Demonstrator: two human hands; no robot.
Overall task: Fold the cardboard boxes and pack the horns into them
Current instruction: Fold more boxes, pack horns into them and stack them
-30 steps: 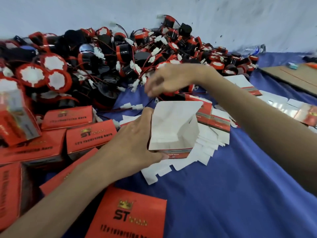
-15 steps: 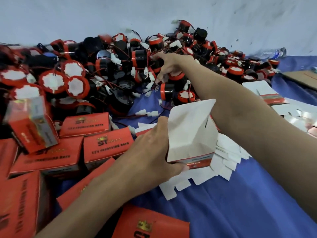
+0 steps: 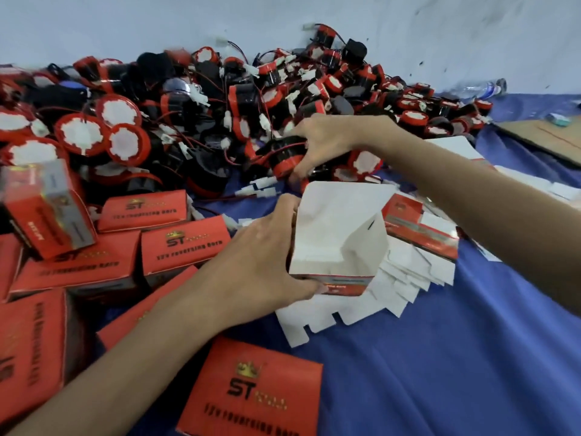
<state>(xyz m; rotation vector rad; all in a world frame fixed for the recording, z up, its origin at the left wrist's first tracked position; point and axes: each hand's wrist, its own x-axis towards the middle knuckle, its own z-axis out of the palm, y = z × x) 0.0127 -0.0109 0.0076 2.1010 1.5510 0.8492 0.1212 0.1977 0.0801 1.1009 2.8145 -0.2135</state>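
Observation:
My left hand point(image 3: 261, 262) grips an open cardboard box point(image 3: 339, 234), white inside with a red printed outside, held upright over the blue cloth with its flap standing up. Just behind the box, my right hand point(image 3: 327, 143) curls round a black and red horn point(image 3: 281, 157) at the front edge of the horn pile point(image 3: 195, 114). The horn's wire with white plugs point(image 3: 257, 188) trails onto the cloth. A stack of flat unfolded boxes point(image 3: 408, 265) lies under and right of the held box.
Several closed red boxes point(image 3: 176, 243) lie at the left, one point(image 3: 251, 394) near the front. Flat brown cardboard point(image 3: 553, 140) lies at the far right. A plastic bottle point(image 3: 481, 88) rests by the white wall. Blue cloth point(image 3: 440, 357) covers the table.
My right hand reached into the pile, then came back toward the box holding a horn. My left hand kept its hold on the open box.

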